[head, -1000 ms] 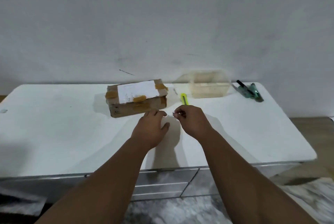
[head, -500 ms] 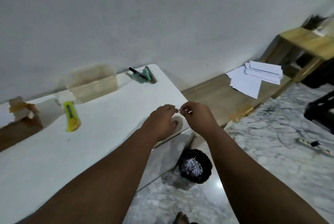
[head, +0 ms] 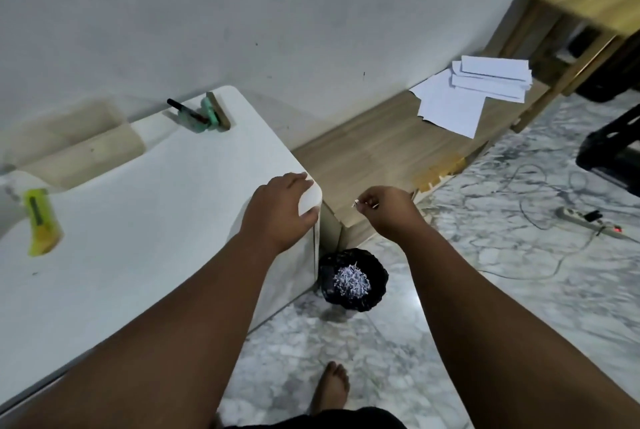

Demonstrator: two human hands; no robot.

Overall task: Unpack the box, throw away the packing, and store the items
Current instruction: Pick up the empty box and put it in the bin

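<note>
My right hand [head: 388,209] pinches a tiny pale scrap of packing [head: 356,202] between thumb and fingers, held in the air past the table's right end and above the black bin [head: 353,279]. The bin stands on the floor against the table's side and holds shredded white paper. My left hand [head: 280,210] rests on the rounded right corner of the white table [head: 138,248], fingers curled over the edge. The cardboard box is out of view to the left.
On the table lie a yellow utility knife [head: 40,221], a clear plastic container [head: 79,148] by the wall and green pens [head: 199,113]. White envelopes [head: 474,93] sit on a low wooden board. A power strip [head: 585,217] with cables lies on the marble floor. My bare foot [head: 330,387] is below.
My head has turned right, away from the box, bringing the bin into view. My hands have separated: the left went onto the table corner, the right carried the scrap out over the bin.
</note>
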